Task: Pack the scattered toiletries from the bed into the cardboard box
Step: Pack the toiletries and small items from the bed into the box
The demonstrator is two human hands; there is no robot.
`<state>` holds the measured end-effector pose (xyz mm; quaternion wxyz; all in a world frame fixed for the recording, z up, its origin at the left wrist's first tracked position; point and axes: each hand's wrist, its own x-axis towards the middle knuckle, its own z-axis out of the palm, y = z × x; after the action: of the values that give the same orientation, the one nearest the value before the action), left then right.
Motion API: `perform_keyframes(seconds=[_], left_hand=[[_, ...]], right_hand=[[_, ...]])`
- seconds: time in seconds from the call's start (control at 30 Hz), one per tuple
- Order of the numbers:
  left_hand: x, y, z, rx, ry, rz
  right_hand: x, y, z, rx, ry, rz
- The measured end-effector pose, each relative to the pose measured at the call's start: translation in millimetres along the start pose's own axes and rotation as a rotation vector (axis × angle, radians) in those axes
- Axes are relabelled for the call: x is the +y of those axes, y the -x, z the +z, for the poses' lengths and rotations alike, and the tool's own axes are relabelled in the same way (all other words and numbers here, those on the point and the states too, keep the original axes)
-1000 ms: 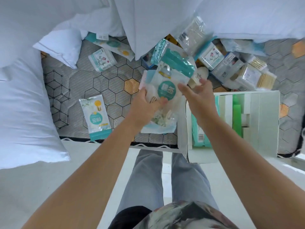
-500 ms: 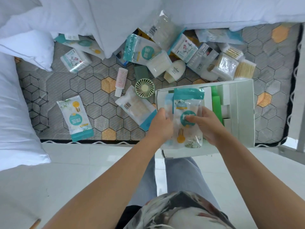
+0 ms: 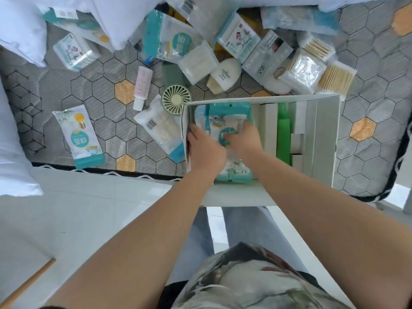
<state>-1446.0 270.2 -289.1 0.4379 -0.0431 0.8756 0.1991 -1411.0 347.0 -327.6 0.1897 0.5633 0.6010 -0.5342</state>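
A white cardboard box stands open at the bed's near edge. Inside its left part lies a teal-and-white wipes pack on top of similar packs. My left hand rests on the pack's left side, against the box wall. My right hand presses flat on the pack's round teal label. A green bottle and white cartons sit in the box's right part. Loose toiletries lie on the bed beyond: another wipes pack, a pink bottle, a cotton pad bag, cotton swabs.
A small green fan lies just off the box's far left corner. White pillows crowd the left and far sides. The mattress edge meets a white tiled floor. A wooden stick lies at bottom left.
Both hands carried the wipes pack from above the bed rightward and down into the box's left part, where it now lies flat under my hands.
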Motion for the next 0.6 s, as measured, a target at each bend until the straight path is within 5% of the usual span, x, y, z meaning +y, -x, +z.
perform_keyframes(seconds=[0.23, 0.5, 0.6], left_hand=[[-23, 11, 19, 0.028, -0.574, 0.200], [-15, -2, 25, -0.223, -0.613, 0.251], [-12, -7, 23, -0.268, -0.634, 0.239]], right_hand=[[5, 2, 3, 0.037, 0.169, -0.102], [21, -3, -9, 0.146, 0.075, -0.092], [26, -4, -13, 0.192, 0.251, -0.129]])
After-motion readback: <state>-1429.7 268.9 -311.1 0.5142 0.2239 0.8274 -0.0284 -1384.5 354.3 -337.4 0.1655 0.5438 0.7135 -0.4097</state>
